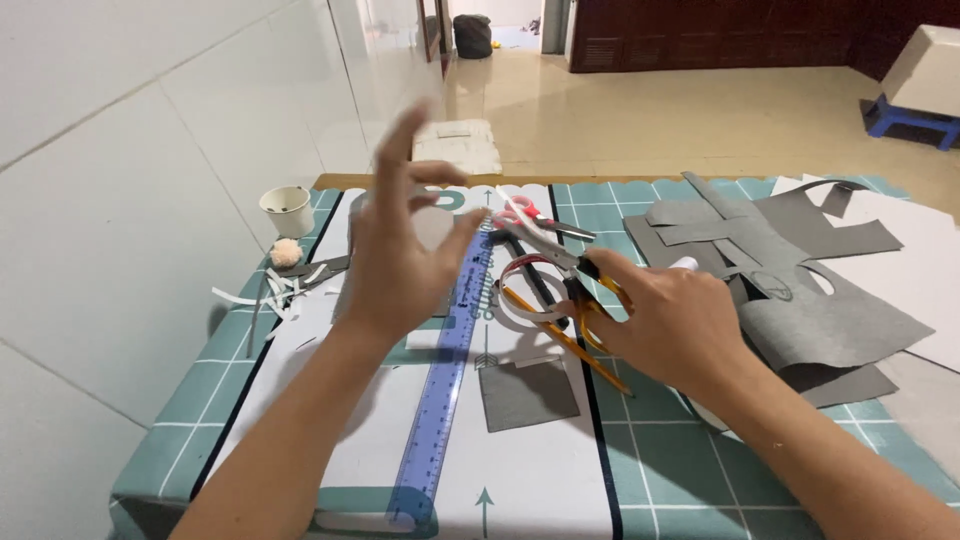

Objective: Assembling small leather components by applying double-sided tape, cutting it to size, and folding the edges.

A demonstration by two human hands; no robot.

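My left hand (400,255) is raised above the table with its fingers spread, holding nothing. Below it a translucent blue ruler (440,390) lies lengthwise on a white sheet (540,470). My right hand (672,322) grips the black and orange handles of a pair of scissors (560,258), whose blades point up and left. A curled strip of white paper (520,305) rests under the scissors. A small grey square (527,392) lies just below.
Red-handled scissors (530,214) lie further back. Several grey cut sheets (790,290) are piled on the right. A white cup (287,209), a peach pompom (285,252) and paper scraps (275,290) sit at the left by the tiled wall. The table has a teal grid cloth (690,470).
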